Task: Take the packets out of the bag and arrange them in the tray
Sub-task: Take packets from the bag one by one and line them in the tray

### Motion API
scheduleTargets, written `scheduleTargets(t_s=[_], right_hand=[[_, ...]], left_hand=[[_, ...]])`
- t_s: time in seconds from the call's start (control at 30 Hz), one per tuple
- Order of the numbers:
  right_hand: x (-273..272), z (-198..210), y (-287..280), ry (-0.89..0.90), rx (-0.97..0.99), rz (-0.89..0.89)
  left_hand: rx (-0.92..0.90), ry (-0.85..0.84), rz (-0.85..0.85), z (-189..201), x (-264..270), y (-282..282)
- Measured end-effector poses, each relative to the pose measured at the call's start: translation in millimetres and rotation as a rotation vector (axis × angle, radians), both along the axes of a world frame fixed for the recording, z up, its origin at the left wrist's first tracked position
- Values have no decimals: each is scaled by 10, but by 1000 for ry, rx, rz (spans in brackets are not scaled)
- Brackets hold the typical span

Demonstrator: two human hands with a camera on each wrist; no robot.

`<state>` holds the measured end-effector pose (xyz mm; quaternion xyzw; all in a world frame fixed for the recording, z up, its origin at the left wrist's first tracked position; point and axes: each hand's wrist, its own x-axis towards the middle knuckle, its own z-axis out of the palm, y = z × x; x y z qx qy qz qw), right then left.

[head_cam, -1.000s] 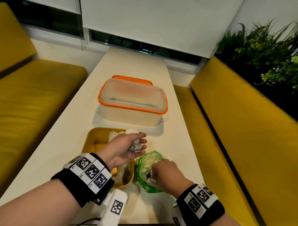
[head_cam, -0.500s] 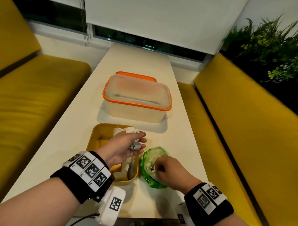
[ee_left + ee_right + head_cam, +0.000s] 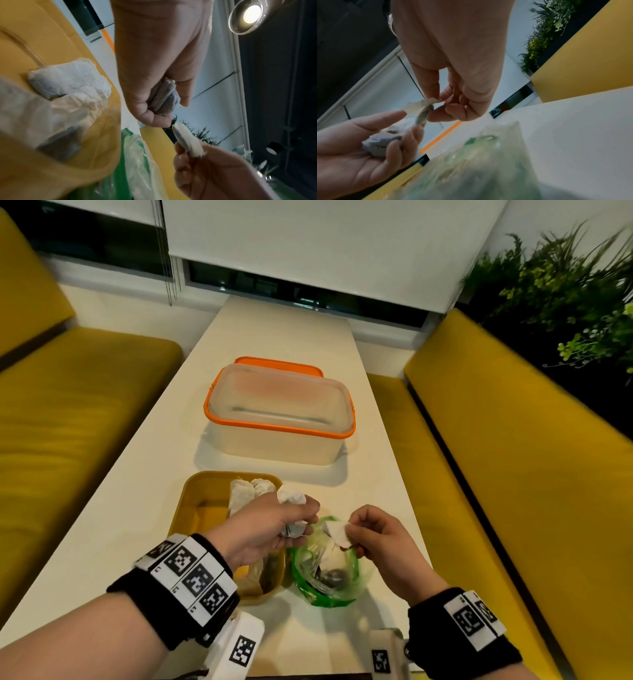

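1. Right now the packet (image 3: 337,534) I have just drawn out hangs above the mouth of the green bag (image 3: 325,573), pinched at its edge between thumb and fingertips of my right hand (image 3: 376,537).
2. My left hand (image 3: 270,529) hovers over the right edge of the yellow tray (image 3: 191,508), fingers curled round a crumpled bundle of packets (image 3: 291,508); that grip is grasping, not released.
3. More packets (image 3: 246,491) lie in the tray's far right corner, and others sit near its front under my left wrist.
4. Judging by this, I am midway through the unloading step: one packet is out and offered toward the left hand, just beside its fingertips.
5. The next move, I reckon, calls for either passing the packet across or setting it straight into the tray; the left half of the tray looks free, so laying them there would keep the row tidy.
6. The bag stands on the worktop (image 3: 274,337) just beside the tray, its thin film slumped open; something dark shows inside, but I cannot tell how many packets remain.
7. Beyond sits a clear box with an orange rim (image 3: 279,412), well apart from my hands.
8. Both wrist views are blurred, and my left forearm hides the tray's near corner.
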<state>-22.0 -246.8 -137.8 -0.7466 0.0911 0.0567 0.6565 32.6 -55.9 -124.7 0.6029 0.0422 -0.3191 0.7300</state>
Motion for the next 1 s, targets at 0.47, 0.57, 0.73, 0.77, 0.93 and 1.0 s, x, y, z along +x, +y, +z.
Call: scheduleTargets(t_s=[0.47, 0.57, 0.73, 0.77, 0.93, 1.0], right_hand=[[138, 143, 239, 32, 29, -15], [233, 208, 292, 63, -24, 41], [371, 387, 400, -27, 9, -76], [381, 423, 404, -34, 5, -87], [432, 499, 413, -119, -61, -111], [442, 533, 397, -142, -70, -121]], left_hand=[[-10, -110, 140, 72, 119, -116], [-92, -98, 251, 109, 152, -122], [-204, -85, 184, 147, 173, 41], [-216, -96, 176, 150, 170, 50], [-178, -133, 224, 190, 152, 83], [-176, -97, 260, 164, 163, 107]])
